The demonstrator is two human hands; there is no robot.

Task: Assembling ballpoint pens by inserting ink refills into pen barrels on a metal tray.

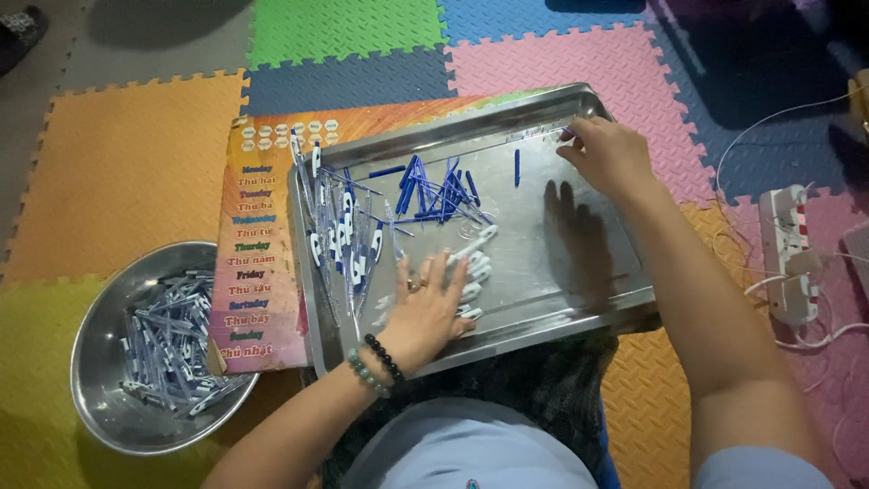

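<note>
Mid-sort: your left hand [425,303] lies flat on white caps [472,267] in the tray [579,299]; your right hand [608,154] pinches 1 clear piece [541,136] at the tray's far rim; lift it clear.

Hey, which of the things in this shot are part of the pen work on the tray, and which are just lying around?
In use:
- metal tray
- left hand on white pen caps
- right hand at the tray's far edge
- blue refills
- clear pen barrels
- steel bowl of pens

Lying about:
- power strip with white cables
- printed chart under the tray
- foam floor mats
</note>
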